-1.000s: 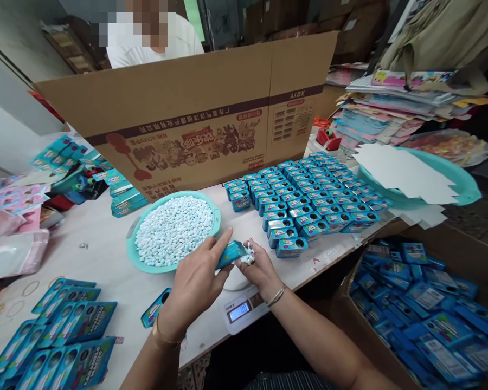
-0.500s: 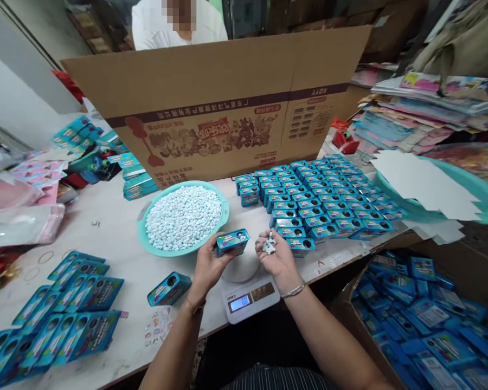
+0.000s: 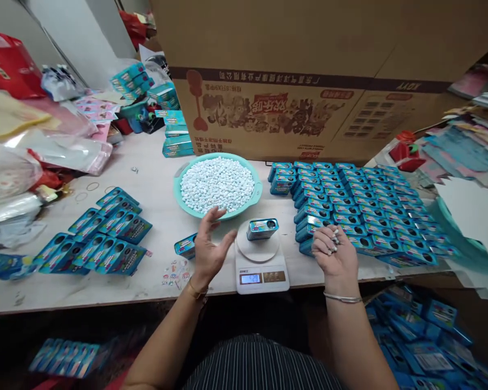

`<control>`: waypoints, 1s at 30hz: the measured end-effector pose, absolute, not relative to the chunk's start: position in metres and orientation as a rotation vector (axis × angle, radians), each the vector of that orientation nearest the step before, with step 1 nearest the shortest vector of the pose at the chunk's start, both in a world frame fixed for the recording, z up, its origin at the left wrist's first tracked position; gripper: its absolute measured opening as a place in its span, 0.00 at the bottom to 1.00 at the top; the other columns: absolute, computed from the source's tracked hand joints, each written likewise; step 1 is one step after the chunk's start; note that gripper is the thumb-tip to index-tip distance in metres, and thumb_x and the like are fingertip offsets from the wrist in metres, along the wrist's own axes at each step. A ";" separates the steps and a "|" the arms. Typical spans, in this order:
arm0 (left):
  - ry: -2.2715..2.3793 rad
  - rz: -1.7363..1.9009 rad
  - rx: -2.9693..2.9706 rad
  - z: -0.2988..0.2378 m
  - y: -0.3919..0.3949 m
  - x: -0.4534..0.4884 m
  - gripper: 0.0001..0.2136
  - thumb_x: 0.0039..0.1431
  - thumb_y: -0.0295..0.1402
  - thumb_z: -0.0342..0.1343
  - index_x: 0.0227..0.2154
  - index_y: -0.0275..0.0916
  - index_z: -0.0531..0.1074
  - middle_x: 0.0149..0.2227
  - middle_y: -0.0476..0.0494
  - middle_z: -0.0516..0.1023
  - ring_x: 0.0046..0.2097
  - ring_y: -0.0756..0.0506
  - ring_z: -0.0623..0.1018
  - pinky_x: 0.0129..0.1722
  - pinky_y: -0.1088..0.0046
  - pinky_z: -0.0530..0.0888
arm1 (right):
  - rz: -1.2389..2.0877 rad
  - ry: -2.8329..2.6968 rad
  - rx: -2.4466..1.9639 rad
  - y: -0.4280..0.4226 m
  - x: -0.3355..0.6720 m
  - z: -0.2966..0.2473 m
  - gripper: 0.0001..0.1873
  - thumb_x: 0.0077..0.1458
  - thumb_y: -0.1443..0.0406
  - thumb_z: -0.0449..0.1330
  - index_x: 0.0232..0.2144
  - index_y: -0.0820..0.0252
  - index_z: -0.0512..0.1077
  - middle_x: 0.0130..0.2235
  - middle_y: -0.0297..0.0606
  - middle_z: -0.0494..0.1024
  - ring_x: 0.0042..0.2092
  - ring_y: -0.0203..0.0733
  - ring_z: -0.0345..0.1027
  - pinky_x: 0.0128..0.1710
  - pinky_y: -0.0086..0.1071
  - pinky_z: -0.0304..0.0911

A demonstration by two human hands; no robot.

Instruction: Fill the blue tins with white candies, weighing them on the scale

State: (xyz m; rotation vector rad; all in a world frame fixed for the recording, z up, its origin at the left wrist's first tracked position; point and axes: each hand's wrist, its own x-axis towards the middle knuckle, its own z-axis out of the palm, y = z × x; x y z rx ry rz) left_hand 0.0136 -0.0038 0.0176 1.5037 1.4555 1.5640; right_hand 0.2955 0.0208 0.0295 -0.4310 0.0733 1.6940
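Note:
A blue candy tin (image 3: 262,229) with a round hole in its top stands on the round pan of a white kitchen scale (image 3: 244,260), whose display is lit. My left hand (image 3: 211,252) is apart from the tin, just left of the scale, fingers spread and nothing in them. In my right hand (image 3: 335,254), palm up with the fingers curled, lies a small heap of white candies (image 3: 334,238). A teal bowl (image 3: 178,203) full of small white candies (image 3: 217,184) sits behind my left hand. Another blue tin lies partly hidden behind that hand.
Rows of blue tins (image 3: 353,208) fill the table's right side, with more tins (image 3: 117,252) at left. A tall cardboard box (image 3: 293,49) stands behind the bowl. Loose blue packages (image 3: 418,336) lie below the right edge; plastic bags (image 3: 44,146) lie far left.
The tin left my left hand and now stands on the scale; that hand has opened and drawn left. My right hand has moved right, its fingers curling more around the candies. The view has tilted down.

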 end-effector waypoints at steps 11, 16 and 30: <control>1.394 1.531 1.508 0.016 -0.004 0.002 0.28 0.59 0.41 0.60 0.60 0.43 0.61 0.54 0.37 0.74 0.57 0.39 0.74 0.51 0.61 0.75 | 1.707 0.006 -0.414 0.018 0.295 0.034 0.11 0.67 0.67 0.46 0.30 0.55 0.59 0.21 0.25 0.61 0.17 0.29 0.56 0.13 0.23 0.52; 1.378 1.277 1.927 0.028 0.015 0.027 0.34 0.55 0.43 0.64 0.62 0.42 0.58 0.60 0.34 0.68 0.61 0.36 0.69 0.57 0.54 0.70 | 1.746 -0.064 -0.400 0.016 0.301 0.025 0.09 0.64 0.68 0.52 0.31 0.55 0.59 0.22 0.24 0.62 0.18 0.30 0.56 0.14 0.23 0.52; 1.524 0.275 2.452 0.039 0.060 0.080 0.11 0.60 0.35 0.58 0.44 0.39 0.71 0.42 0.41 0.75 0.44 0.39 0.76 0.43 0.63 0.72 | 1.737 -0.053 -0.293 0.012 0.319 0.014 0.08 0.66 0.67 0.52 0.32 0.56 0.60 0.22 0.24 0.62 0.18 0.29 0.56 0.14 0.23 0.51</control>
